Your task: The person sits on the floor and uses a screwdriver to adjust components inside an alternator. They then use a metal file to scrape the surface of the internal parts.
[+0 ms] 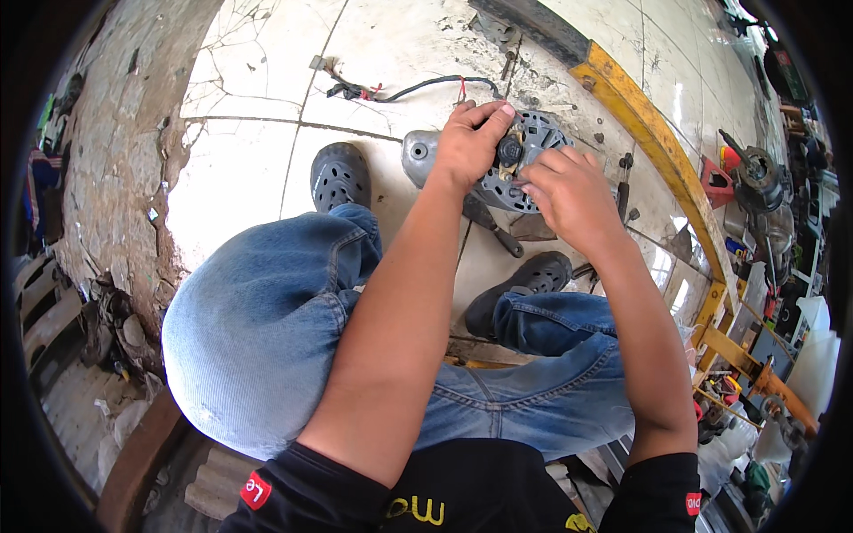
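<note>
A round grey alternator [544, 133] with slotted vents and a black hub rests on the floor between my feet. My left hand [471, 142] grips its left rim, thumb and forefinger close together near the top edge. Over its lower right side, my right hand [569, 188] has its fingers pinched close to the hub; whatever they hold is hidden. A black wire harness [418, 89] with red ends runs leftward from above the alternator. Under my left wrist, a smooth grey metal piece [418, 155] shows.
A scraper [498, 231] with a dark handle lies below the alternator. To the right lies a black-handled tool [624, 186]. A yellow metal beam [657, 133] curves along the right side. Tools and parts, including a dark motor-like part [760, 169], crowd beyond it. Loose bits dot the tiled floor [258, 160].
</note>
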Motion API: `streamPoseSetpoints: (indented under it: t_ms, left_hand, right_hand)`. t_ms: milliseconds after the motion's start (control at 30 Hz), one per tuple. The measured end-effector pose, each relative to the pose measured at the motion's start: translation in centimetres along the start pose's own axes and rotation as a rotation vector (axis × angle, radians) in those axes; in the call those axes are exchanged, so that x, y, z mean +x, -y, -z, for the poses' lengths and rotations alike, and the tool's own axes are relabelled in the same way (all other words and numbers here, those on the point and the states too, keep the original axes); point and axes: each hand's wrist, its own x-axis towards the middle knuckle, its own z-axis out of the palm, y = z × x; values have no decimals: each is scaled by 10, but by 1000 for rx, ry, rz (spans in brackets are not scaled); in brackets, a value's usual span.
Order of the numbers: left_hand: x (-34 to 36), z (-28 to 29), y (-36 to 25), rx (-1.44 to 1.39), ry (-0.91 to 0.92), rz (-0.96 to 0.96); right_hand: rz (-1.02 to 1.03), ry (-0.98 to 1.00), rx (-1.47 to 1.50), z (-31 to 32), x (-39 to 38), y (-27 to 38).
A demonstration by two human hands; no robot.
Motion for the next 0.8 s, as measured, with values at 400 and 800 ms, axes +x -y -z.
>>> streamPoseSetpoints:
  t_ms: [400, 800]
  left_hand:
    - [-3, -5, -4, 29, -55, -48]
    - [-3, -4, -4, 19, -57, -19]
  right_hand:
    - [160, -9, -42, 0, 5, 3]
    - [98, -78, -51, -5, -5, -1]
